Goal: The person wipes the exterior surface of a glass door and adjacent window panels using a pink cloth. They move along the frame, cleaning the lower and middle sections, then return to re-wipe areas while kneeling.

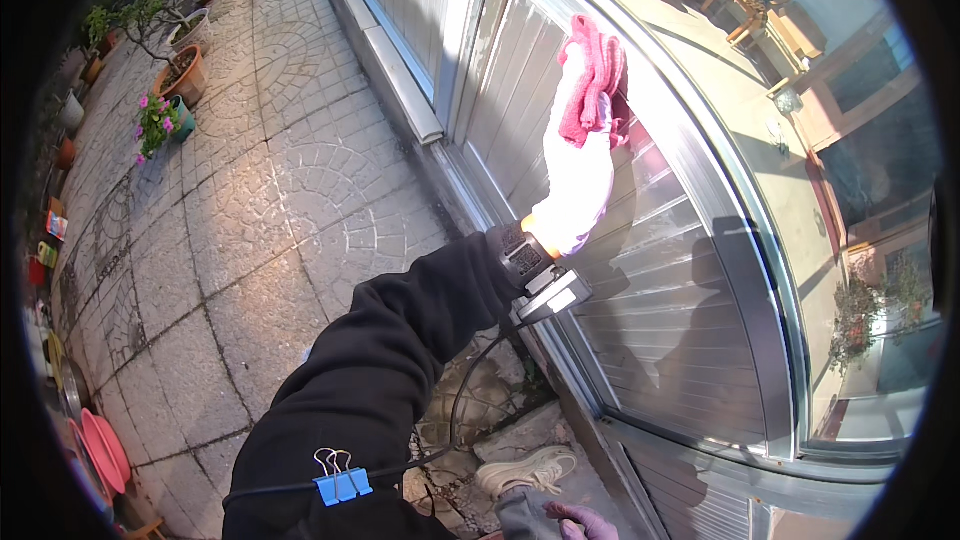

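My left hand point(577, 175), in a pale glove washed out by sunlight, reaches up and holds a folded pink cloth point(592, 80) against the upper part of a grey metal door panel point(660, 280) with grooves. The cloth covers the fingers. A black sleeve and a wrist strap with a small grey device point(553, 297) are on that arm. At the bottom edge, beside my knee and shoe point(528, 472), my right hand point(582, 522) shows only partly in a purplish glove; its finger pose is unclear.
A metal frame point(745, 215) borders the panel, with glass and an indoor room behind it. Paving point(250, 230) spreads to the left, with potted plants point(180, 75) and pink basins point(105, 450) along its side. A black cable point(456, 410) runs to my arm, past a blue binder clip point(343, 485).
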Demonstrator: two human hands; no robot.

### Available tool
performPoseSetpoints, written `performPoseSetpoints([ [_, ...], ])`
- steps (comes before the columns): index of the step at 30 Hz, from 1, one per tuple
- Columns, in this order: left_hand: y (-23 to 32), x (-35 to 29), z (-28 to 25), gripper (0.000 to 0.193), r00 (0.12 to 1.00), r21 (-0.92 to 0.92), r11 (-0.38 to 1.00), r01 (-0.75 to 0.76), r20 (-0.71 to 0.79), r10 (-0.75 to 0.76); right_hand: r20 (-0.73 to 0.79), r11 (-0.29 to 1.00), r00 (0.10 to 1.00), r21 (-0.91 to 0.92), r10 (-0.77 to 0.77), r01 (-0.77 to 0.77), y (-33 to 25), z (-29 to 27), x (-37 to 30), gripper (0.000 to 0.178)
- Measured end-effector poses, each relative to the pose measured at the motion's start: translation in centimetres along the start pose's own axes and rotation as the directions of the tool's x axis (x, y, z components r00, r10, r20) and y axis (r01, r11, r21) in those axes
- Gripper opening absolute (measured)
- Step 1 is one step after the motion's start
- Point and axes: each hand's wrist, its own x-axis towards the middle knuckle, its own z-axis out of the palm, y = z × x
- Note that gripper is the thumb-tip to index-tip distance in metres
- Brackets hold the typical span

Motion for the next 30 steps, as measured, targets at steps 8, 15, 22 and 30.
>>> performPoseSetpoints([
  [8, -6.0, -4.0, -3.4, 0.057, 0.557, 0.397, 0.392, -0.830, 0.623, 0.549, -0.021, 0.997, 0.999, -0.066, 0.041, -0.043, 1.5, -0.6, 0.8, 0.036],
  [15, -8.6, -6.5, -10.1, 0.066, 0.933, 0.634, 0.692, -0.346, 0.313, 0.180, -0.042, 0.992, 0.993, -0.067, -0.111, 0.108, 0.6, -0.2, -0.6, 0.031],
  [22, -7.7, -7.4, -6.9, 0.022, 0.844, -0.375, 0.918, 0.127, -0.445, -0.299, -0.013, 0.857, 0.908, -0.336, -0.419, 0.391, -0.6, 1.7, -2.6, 0.028],
  [30, -0.3, -3.9, 1.0, 0.055, 0.982, 0.195, 0.967, 0.163, -0.128, -0.139, 0.104, 0.804, 0.889, -0.391, -0.445, 0.448, 0.3, 2.3, -4.4, 0.031],
])
